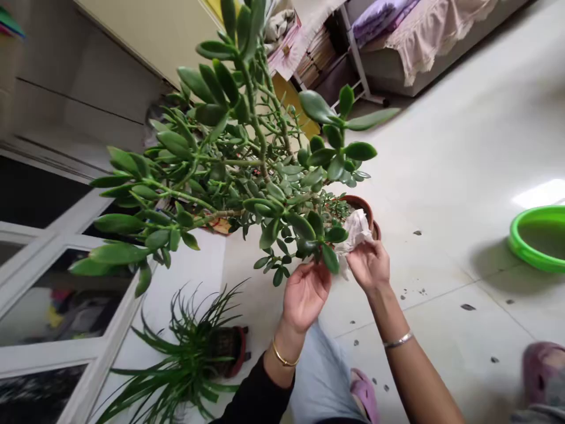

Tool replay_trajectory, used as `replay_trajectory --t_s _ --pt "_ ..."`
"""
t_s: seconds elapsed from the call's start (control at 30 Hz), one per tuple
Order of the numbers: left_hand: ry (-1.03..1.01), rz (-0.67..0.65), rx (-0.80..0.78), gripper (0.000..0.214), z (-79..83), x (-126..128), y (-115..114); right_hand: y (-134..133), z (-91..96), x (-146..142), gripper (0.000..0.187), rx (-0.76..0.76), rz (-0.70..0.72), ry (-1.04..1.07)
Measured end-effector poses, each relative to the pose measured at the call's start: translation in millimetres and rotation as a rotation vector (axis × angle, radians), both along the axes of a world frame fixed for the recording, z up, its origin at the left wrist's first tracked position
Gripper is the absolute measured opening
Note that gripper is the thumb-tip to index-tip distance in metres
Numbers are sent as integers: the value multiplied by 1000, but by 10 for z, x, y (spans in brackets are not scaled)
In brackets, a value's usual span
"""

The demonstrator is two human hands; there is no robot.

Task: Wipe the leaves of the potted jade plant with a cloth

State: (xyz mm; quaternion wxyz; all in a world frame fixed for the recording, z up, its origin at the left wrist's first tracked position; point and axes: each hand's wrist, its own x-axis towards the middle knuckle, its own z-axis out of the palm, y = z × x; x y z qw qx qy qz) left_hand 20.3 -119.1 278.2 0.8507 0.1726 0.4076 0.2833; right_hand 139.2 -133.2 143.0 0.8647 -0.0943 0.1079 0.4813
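A big jade plant (pixel 265 159) with thick green leaves fills the middle of the head view. My left hand (pixel 305 294), a gold bangle at its wrist, is curled at the low leaves. Its fingers close about a jade plant leaf (pixel 329 259), and the fingertips are partly hidden by foliage. My right hand (pixel 371 265) wears a silver bangle and pinches a crumpled white tissue (pixel 355 231) close to those leaves. Behind the tissue shows the rim of a brown pot (pixel 369 207).
A spiky potted plant (pixel 189 353) stands at lower left beside a white-framed glass door (pixel 101 347). To the right is a bright green basin (pixel 521 250) on the tiled floor. Several dark fallen bits (pixel 468 307) lie there. A person's foot in a purple clog (pixel 536 371) is at the right edge.
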Motion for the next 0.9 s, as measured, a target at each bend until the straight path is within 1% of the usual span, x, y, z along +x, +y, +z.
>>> replay_trajectory --t_s 0.07,0.13,0.23,0.3,0.43,0.57,0.63,0.7,0.77,0.83,0.9 --pt "25 29 53 64 6 13 3 -3 -53 8 38 51 42 48" --pt "49 59 99 66 25 28 8 -3 -101 11 38 92 89 110" --pt "81 98 154 66 71 64 11 12 -150 -24 37 173 118 194" --pt "91 128 168 65 102 101 4 38 -152 -85 39 185 133 189" --pt "63 169 168 67 149 178 -15 108 -97 -249 54 121 136 45" --pt "35 165 179 69 173 193 -8 126 -50 -403 51 15 53 -100" --pt "37 157 181 69 174 169 7 112 -29 -477 59 -9 12 -120" --pt "61 120 185 68 164 130 28 100 3 -550 63 -4 4 -88" --pt "113 57 187 67 144 93 49 104 49 -614 58 -6 19 -63" --pt "168 7 179 65 122 73 64 125 107 -654 53 -43 24 -90" --pt "193 4 165 63 102 77 66 151 170 -667 51 -95 13 -148"
